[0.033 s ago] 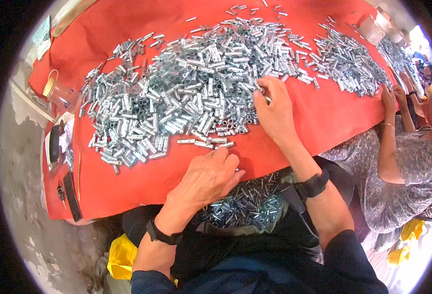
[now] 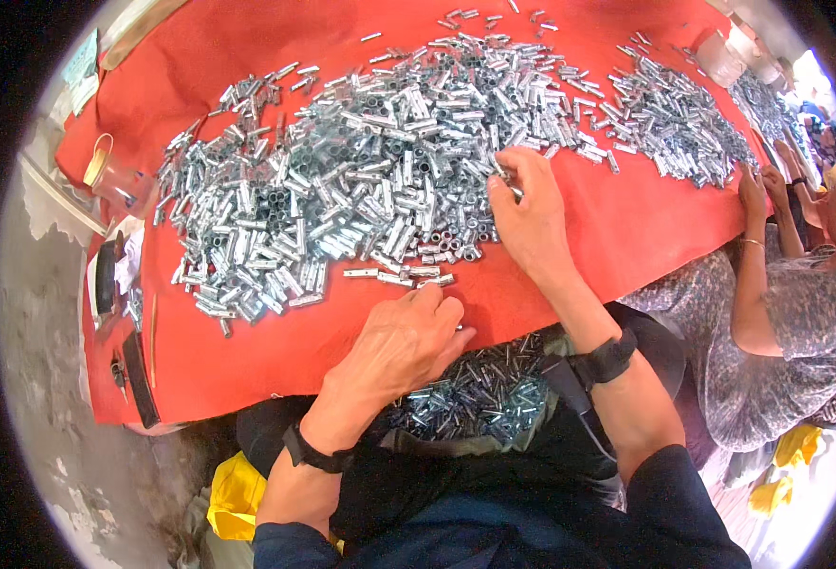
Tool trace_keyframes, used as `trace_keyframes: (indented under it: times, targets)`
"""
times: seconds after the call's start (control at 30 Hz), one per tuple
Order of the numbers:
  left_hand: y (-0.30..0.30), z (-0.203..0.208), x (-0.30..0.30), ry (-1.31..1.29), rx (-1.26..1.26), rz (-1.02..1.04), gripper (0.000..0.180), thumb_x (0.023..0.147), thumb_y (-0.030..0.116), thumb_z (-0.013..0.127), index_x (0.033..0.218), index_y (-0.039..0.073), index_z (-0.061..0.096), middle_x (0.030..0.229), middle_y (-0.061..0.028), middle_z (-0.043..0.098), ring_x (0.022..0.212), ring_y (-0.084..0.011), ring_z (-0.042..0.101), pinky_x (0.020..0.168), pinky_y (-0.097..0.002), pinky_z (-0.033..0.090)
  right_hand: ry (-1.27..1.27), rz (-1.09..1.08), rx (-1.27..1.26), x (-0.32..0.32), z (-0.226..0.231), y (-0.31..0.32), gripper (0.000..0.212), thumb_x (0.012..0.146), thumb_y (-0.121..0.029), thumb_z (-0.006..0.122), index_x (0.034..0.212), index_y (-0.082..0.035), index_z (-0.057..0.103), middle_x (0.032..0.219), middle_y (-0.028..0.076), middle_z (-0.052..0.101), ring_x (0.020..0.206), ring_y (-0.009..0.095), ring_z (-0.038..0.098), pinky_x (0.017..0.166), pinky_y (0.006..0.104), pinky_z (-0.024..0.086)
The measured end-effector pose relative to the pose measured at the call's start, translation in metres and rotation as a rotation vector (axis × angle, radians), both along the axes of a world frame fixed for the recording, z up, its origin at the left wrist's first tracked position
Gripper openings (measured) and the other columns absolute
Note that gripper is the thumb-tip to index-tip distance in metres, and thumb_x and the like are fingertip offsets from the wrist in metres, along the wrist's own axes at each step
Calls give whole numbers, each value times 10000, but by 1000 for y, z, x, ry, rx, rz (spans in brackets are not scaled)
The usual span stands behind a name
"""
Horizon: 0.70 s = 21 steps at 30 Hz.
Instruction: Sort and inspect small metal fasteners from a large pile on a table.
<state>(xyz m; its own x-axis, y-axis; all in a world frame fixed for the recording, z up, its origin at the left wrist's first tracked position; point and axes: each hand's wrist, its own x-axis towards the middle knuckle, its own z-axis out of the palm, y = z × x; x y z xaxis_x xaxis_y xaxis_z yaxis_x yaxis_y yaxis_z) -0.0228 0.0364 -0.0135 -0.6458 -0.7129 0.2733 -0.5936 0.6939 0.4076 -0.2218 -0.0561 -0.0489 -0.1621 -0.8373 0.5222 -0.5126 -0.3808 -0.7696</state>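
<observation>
A big heap of short silvery metal tubes covers the middle of the red-covered table. At the heap's right side my right hand pinches a metal tube between thumb and fingers, touching the pile's edge. My left hand is curled with its knuckles up by the table's front edge. A tiny shiny bit shows at its fingertips, too small to name. Just beyond that hand lies a short row of tubes, apart from the heap.
Many thin metal pins lie in a container at my lap, below the table edge. A second tube pile is at the right, by a co-worker's hands. A clear jar and a dark strip are at the left.
</observation>
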Motion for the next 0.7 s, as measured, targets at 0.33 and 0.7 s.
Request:
trace_keyframes:
  times: [0.33,0.7]
  targets:
    - [-3,-8,-7,-33,-24,81,271,821,230,755,832,36,566,780,-141,572,648,-342,613,527,-446,483,67,234,-85,32,10,14,184,854,30,577,1036,11,594,1077,191,588,1032,368,583,901,418,479]
    - [1,-15,-26,-96,-145,319,284,883,291,723,861,53,571,741,-126,616,596,-294,647,481,-402,497,-45,490,-42,31,45,19,170,921,-36,599,1082,-7,647,1091,107,675,993,168,647,838,307,511]
